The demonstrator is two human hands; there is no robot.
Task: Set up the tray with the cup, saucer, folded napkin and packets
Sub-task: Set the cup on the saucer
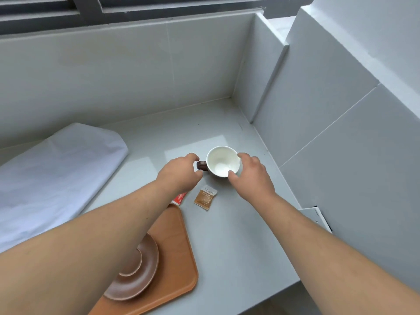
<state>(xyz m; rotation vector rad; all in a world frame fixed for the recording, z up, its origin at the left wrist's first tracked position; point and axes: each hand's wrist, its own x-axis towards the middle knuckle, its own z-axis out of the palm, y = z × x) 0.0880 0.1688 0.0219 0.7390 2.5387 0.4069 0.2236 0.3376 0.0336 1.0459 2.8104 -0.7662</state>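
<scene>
A white cup (222, 160) with a brown handle (201, 165) stands upright on the grey counter. My right hand (251, 176) wraps the cup's right side, thumb and fingertips on the rim. My left hand (181, 171) hovers at the handle with its fingers curled apart, just off it. A brown packet (205, 197) lies in front of the cup. A red packet (180, 198) peeks out from under my left forearm. The orange tray (181, 253) sits near left with the brown saucer (138, 267) on it, partly hidden by my arm. A large folded white napkin (56, 173) lies at the left.
Tiled walls (136, 76) close the counter at the back and right. The counter's front edge (261, 298) runs diagonally at the lower right. A small white card (314, 214) leans at the right wall.
</scene>
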